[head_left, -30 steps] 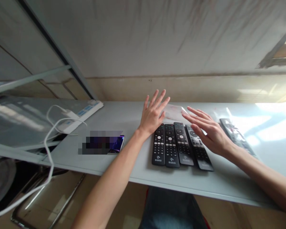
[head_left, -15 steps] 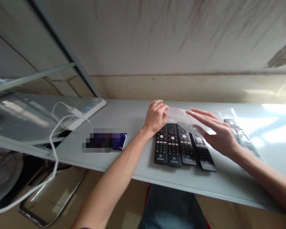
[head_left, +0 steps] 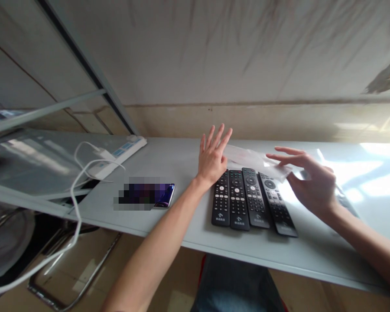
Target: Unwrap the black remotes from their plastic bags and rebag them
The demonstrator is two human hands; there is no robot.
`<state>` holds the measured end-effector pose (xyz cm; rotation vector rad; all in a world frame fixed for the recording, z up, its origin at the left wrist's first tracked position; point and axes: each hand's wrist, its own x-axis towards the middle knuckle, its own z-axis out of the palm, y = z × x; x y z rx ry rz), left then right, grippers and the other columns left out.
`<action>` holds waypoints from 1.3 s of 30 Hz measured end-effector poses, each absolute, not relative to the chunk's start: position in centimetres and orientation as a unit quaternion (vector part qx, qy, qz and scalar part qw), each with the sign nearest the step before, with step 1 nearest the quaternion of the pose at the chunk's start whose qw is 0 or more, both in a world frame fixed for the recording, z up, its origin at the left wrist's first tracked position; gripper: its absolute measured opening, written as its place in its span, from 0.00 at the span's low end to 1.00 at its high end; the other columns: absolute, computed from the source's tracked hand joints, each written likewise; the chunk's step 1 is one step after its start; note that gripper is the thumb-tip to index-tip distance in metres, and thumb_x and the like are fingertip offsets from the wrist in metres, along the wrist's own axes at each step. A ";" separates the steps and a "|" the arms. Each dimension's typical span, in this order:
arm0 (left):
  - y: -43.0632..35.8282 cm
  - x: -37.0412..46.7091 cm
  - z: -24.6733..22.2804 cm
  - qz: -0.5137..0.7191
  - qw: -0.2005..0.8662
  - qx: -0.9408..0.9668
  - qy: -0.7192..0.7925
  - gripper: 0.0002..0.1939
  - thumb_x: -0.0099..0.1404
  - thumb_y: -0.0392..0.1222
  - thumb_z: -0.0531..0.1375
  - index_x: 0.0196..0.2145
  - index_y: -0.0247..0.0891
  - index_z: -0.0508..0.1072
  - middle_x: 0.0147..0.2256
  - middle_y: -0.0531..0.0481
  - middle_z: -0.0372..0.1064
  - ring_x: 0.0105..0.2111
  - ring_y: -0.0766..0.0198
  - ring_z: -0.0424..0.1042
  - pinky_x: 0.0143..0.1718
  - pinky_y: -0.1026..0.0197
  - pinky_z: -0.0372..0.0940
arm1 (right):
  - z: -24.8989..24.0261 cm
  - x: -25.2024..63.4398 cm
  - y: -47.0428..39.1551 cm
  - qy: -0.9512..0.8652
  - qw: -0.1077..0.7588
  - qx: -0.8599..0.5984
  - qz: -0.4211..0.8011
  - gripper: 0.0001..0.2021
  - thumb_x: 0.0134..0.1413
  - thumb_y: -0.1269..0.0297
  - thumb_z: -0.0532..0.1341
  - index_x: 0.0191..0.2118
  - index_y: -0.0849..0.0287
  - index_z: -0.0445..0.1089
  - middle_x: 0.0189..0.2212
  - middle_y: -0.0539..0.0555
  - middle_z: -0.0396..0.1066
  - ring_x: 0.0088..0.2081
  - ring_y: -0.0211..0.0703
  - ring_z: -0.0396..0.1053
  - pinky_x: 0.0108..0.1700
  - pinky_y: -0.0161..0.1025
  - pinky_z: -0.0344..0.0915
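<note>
My left hand is held over the far end of the leftmost remote control, its fingers spread and nothing in them. A clear plastic bag lies flat behind the remotes, its left end beside that hand. My right hand is over the bag's right end, fingers and thumb apart with the film between them. Several black remote controls lie face up side by side, among them a left one and a tilted right one. Another remote in clear wrapping is mostly hidden behind my right hand.
A phone, partly pixelated, lies left of my left forearm. Farther left are a white power strip and a white cable hanging over the edge. The grey table meets a wall at the back; a metal frame stands left.
My left hand has opened, its curled fingers now stretched and spread. My right hand has moved slightly right and turned, its straight fingers now bent over the bag's end, uncovering more of the right remote.
</note>
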<state>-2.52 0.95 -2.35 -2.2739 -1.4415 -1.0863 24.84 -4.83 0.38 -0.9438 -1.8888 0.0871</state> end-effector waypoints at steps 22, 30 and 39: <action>0.9 -2.6 -1.9 -0.420 0.098 -0.791 -0.434 0.26 0.72 0.24 0.50 0.55 0.41 0.80 0.63 0.47 0.76 0.69 0.56 0.68 0.71 0.40 0.63 | -0.5 25.1 -3.7 -0.703 0.592 -0.393 -0.036 0.05 0.68 0.64 0.67 0.37 0.53 0.80 0.33 0.51 0.79 0.29 0.40 0.70 0.31 0.41 0.61; 0.5 -2.5 -2.6 -0.386 0.072 -0.791 -0.469 0.22 0.63 0.23 0.53 0.40 0.39 0.84 0.31 0.49 0.81 0.35 0.57 0.79 0.44 0.53 0.73 | 0.2 25.3 -3.2 -0.597 0.620 -0.493 0.131 0.15 0.57 0.51 0.75 0.38 0.54 0.74 0.35 0.55 0.81 0.39 0.52 0.80 0.40 0.49 0.73; 0.2 -1.9 -1.8 -0.550 -0.072 -0.742 -0.377 0.09 0.73 0.37 0.63 0.48 0.40 0.82 0.45 0.47 0.85 0.41 0.61 0.81 0.48 0.55 0.73 | 0.1 26.0 -1.3 -0.364 0.708 -0.423 0.433 0.12 0.56 0.60 0.73 0.34 0.55 0.68 0.29 0.50 0.77 0.35 0.41 0.75 0.41 0.40 0.70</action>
